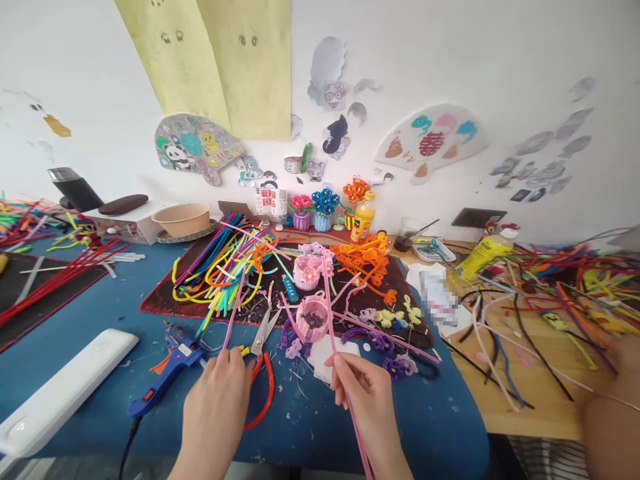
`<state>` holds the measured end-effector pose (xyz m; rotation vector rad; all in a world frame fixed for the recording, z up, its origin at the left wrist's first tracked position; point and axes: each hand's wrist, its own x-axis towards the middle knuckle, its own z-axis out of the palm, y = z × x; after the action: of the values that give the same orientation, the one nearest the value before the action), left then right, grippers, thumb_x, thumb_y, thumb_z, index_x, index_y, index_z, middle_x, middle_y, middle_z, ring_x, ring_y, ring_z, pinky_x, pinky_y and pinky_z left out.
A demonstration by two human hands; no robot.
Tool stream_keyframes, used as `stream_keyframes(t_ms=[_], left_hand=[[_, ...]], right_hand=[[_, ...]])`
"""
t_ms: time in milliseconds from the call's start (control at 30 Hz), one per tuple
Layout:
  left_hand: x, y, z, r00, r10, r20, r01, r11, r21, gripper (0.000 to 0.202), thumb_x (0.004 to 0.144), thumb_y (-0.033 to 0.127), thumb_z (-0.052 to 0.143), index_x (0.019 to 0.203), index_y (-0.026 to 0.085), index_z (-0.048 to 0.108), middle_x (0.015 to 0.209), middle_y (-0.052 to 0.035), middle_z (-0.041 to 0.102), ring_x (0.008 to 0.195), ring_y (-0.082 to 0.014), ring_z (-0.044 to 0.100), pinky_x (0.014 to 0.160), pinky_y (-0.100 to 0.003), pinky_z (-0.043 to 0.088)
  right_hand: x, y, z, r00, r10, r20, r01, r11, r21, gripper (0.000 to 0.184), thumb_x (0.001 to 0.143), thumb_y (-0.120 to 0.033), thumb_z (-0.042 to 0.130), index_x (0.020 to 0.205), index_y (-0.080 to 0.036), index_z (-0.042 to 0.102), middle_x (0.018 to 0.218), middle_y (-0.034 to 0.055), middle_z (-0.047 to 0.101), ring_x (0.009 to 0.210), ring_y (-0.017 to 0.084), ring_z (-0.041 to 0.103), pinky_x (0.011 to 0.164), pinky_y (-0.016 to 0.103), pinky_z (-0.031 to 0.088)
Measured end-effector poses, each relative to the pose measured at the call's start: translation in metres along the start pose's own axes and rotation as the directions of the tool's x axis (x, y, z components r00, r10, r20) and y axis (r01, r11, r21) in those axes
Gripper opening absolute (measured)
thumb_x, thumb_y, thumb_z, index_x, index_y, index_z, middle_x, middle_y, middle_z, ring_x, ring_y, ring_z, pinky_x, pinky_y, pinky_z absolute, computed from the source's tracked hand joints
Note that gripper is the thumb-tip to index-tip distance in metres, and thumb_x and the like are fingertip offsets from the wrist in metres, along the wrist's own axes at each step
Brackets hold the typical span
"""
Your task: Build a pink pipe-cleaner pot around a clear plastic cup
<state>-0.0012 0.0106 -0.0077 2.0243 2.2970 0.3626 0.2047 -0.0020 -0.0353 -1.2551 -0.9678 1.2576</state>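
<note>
My left hand (220, 390) is closed on a pink pipe cleaner (236, 307) that points up and away from the fingers. Between the thumb and fingers of my right hand (363, 387) runs a long pink pipe cleaner (330, 310), its lower end trailing past the palm. Red-handled scissors (265, 380) lie partly spread beside my left hand, which hides some of one handle. Ahead of my hands stand a small pink pipe-cleaner pot (313, 331) and, behind it, a pink one with flowers (306, 273). Purple pipe-cleaner flowers (400, 365) lie to the right.
A blue glue gun (167, 377) and a long white device (70, 390) lie at left. Pipe cleaners (235, 260) pile on the dark mat, near orange pieces (367, 263). Bottles (364, 217) and flower pots (323, 219) line the wall. Another person's arm (613, 413) reaches in at right.
</note>
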Motion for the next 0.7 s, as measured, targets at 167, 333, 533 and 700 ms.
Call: stream_keyframes(t_ms=[167, 333, 533, 700], left_hand=[[-0.018, -0.015, 0.014, 0.986, 0.065, 0.153, -0.102, 0.965, 0.242, 0.037, 0.097, 0.024, 0.036, 0.088, 0.007, 0.068, 0.088, -0.0220, 0.067, 0.089, -0.0392, 0.066, 0.077, -0.045, 0.049], [-0.010, -0.019, 0.010, 0.969, 0.089, 0.229, -0.152, 0.951, 0.270, 0.040, 0.096, 0.029, 0.041, 0.110, 0.001, 0.066, 0.098, -0.0242, 0.069, 0.094, -0.0396, 0.067, 0.081, -0.046, 0.051], [-0.009, -0.006, 0.007, 0.969, 0.040, 0.242, -0.105, 0.959, 0.263, 0.036, 0.088, 0.026, 0.042, 0.096, 0.001, 0.067, 0.091, -0.0261, 0.070, 0.092, -0.0438, 0.067, 0.080, -0.049, 0.050], [0.000, -0.002, -0.003, 0.963, -0.001, 0.269, -0.027, 0.995, 0.100, 0.039, 0.086, 0.036, 0.039, 0.087, 0.009, 0.068, 0.086, -0.0239, 0.072, 0.091, -0.0417, 0.070, 0.083, -0.048, 0.050]], right_hand=[[0.001, -0.004, 0.006, 1.000, -0.011, 0.020, 0.010, 0.999, 0.042, 0.046, 0.085, -0.059, 0.067, 0.076, -0.015, 0.077, 0.053, -0.0002, 0.056, 0.039, 0.009, 0.049, 0.040, 0.021, 0.036], [0.001, -0.004, 0.008, 0.999, -0.010, 0.038, 0.009, 0.999, 0.044, 0.048, 0.086, -0.061, 0.064, 0.079, -0.014, 0.074, 0.048, -0.0041, 0.049, 0.035, 0.008, 0.046, 0.039, 0.021, 0.034], [0.003, -0.007, 0.008, 0.998, -0.038, 0.045, 0.037, 0.999, 0.026, 0.051, 0.087, -0.065, 0.059, 0.077, -0.016, 0.067, 0.048, -0.0077, 0.042, 0.032, 0.005, 0.038, 0.037, 0.019, 0.028], [0.003, -0.010, 0.011, 0.999, -0.023, 0.028, 0.021, 0.998, 0.060, 0.052, 0.085, -0.068, 0.060, 0.078, -0.016, 0.065, 0.047, -0.0107, 0.033, 0.032, 0.003, 0.027, 0.034, 0.019, 0.022]])
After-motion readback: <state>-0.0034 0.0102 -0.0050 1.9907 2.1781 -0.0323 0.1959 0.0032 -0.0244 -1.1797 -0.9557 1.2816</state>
